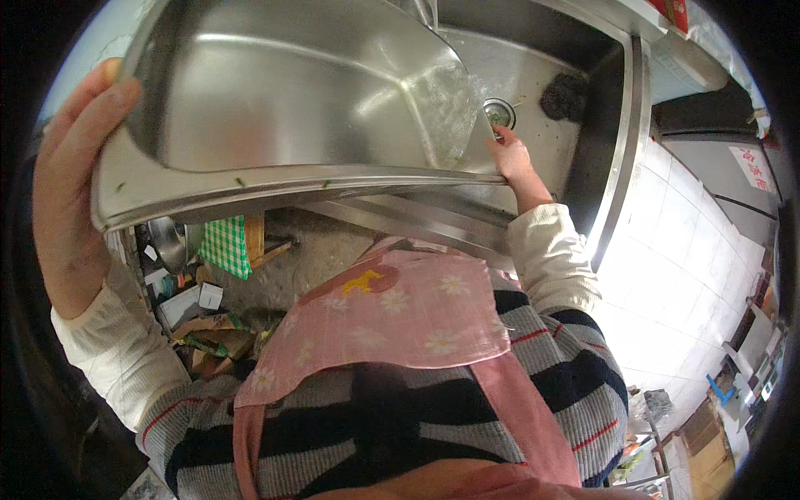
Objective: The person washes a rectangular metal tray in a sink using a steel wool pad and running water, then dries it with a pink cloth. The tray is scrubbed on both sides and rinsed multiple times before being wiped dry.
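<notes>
A large rectangular stainless steel pan (281, 119) is tilted over a steel sink (531, 69), its right end lower. My left hand (81, 144) grips the pan's raised left end. At its lower right corner, near the sink drain (500, 114), my right hand (514, 159) holds the rim. Clear water lies or runs at the pan's right end, and small green bits stick to its near rim. A dark scouring pad (564, 97) rests in the sink's far right part. Part of a faucet (425, 11) shows at the top, behind the pan.
The sink's raised steel edge (631, 125) runs along the right. Below the pan at left are a metal bowl (167, 244), a green checked cloth (226, 245) and scattered cardboard. White floor tiles (675, 250) and a grey cabinet (719, 169) are at right.
</notes>
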### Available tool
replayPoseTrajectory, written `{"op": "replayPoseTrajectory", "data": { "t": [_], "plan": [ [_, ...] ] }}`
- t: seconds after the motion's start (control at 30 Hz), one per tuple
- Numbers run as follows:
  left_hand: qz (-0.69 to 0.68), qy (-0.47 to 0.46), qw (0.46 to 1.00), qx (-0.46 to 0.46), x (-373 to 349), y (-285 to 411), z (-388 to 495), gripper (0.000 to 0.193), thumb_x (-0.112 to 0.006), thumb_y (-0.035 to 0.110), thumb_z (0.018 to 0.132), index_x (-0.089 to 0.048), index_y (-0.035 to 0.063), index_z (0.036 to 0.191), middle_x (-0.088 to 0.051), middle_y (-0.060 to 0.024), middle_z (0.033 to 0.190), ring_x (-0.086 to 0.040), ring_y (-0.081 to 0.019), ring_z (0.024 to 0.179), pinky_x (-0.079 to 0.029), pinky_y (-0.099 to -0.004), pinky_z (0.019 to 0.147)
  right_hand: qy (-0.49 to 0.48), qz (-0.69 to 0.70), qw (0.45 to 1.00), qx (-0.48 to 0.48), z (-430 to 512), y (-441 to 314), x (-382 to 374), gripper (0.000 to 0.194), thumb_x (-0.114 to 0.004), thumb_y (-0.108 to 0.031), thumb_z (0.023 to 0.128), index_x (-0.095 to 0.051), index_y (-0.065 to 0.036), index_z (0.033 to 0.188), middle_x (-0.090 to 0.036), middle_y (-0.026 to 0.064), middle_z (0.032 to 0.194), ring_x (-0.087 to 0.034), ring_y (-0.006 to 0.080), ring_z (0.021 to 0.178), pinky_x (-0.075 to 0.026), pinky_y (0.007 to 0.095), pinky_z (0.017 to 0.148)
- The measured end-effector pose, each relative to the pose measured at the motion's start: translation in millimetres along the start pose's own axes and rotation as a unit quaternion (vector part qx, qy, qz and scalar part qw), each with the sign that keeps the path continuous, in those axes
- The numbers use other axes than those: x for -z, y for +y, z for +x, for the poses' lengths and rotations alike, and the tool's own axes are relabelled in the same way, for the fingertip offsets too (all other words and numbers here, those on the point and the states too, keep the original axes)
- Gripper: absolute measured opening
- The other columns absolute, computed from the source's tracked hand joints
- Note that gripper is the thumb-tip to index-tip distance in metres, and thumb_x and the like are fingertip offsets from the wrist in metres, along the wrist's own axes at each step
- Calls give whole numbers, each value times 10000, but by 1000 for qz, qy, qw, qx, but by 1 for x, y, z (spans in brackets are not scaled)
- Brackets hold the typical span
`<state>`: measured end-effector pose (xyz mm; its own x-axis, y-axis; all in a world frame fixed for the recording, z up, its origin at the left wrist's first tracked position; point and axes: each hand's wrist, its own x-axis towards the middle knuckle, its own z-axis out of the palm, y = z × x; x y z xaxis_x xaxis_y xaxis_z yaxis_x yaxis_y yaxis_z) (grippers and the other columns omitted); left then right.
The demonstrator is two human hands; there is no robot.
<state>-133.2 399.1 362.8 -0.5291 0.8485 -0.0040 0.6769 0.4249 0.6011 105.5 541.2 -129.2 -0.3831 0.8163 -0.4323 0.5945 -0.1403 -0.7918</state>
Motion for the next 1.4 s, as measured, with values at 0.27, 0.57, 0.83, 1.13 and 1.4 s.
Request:
{"op": "replayPoseTrajectory", "data": {
  "t": [0.27, 0.57, 0.83, 1.13, 1.4],
  "plan": [
    [-73, -182, 977, -80, 18, -22, -22, 451, -580, 328, 901, -500, -9, 1190, -606, -77, 970, -582, -103, 829, -470, -215, 735, 96, 146, 985, 3, 1, 16, -4, 393, -625, -128, 866, -551, -7, 1233, -648, 58, 946, -588, 142, 823, -462, 267, 750],
    [-75, -134, 966, -209, 13, -67, -43, 250, -605, 157, 864, -553, 22, 1067, -586, -6, 810, -512, -37, 655, -409, -189, 570, 210, 301, 928, -57, 29, -1, 10, 340, -646, -206, 880, -577, -16, 1153, -616, 42, 966, -561, 173, 826, -447, 287, 739],
    [-110, -151, 936, -299, 9, -111, -69, 210, -619, 17, 804, -520, 51, 986, -506, 51, 772, -451, -12, 666, -374, -175, 595, 266, 183, 927, -190, 38, -35, 69, 634, -525, -523, 907, -612, 71, 1109, -653, 196, 1032, -642, 274, 899, -492, 393, 714],
    [30, -108, 955, -275, -5, -104, -86, 257, -672, 81, 742, -541, 24, 956, -535, -30, 751, -489, -116, 644, -423, -259, 603, 179, 363, 914, -24, 55, -6, 79, 286, -683, -174, 872, -591, -12, 1089, -653, 82, 989, -628, 207, 850, -496, 343, 704],
    [101, 26, 971, -216, -49, -119, -108, 201, -647, 110, 824, -541, 8, 961, -551, -72, 750, -527, -154, 651, -441, -297, 616, 8, 444, 896, 7, 43, -5, 142, 344, -473, 146, 734, -588, -46, 997, -630, 50, 862, -571, 172, 688, -428, 272, 566]
  ]
}}
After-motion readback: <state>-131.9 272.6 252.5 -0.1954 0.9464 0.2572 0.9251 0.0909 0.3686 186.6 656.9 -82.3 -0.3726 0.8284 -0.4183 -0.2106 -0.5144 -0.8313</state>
